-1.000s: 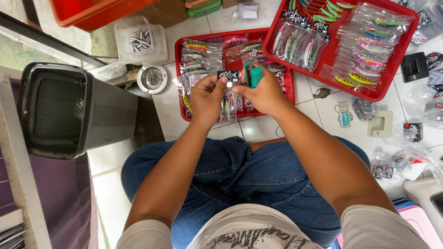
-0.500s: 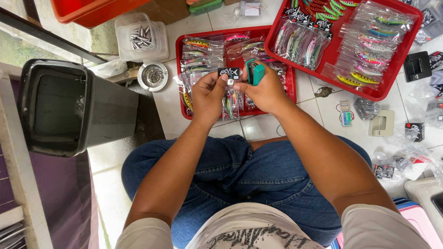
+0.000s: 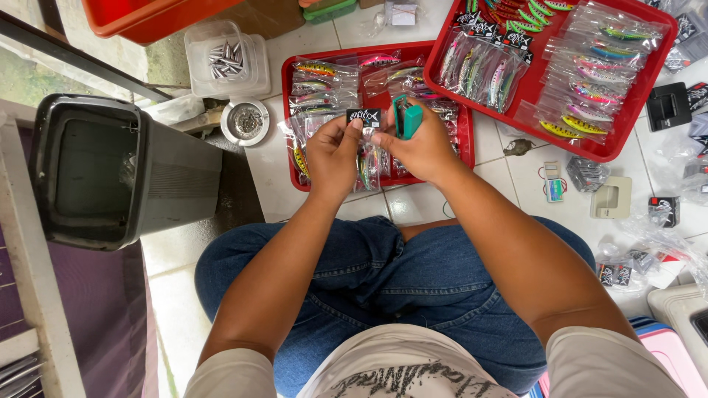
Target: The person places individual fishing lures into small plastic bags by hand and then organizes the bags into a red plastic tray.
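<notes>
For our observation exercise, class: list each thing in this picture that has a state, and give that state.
Left hand: pinching the black header card.
Black header card: held atop a clear lure bag.
Right hand: gripping the teal stapler.
Teal stapler: held upright, beside the card.
Grey bin: open.
Red tray: filled with bagged lures.

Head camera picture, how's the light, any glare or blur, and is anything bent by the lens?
Head view: soft, even daylight with faint shadows; small glare patches on the clear bags in the red tray; both hands, left and right, and the green stapler look sharp; the dark bin and frame edges bow slightly from the wide lens.
</notes>
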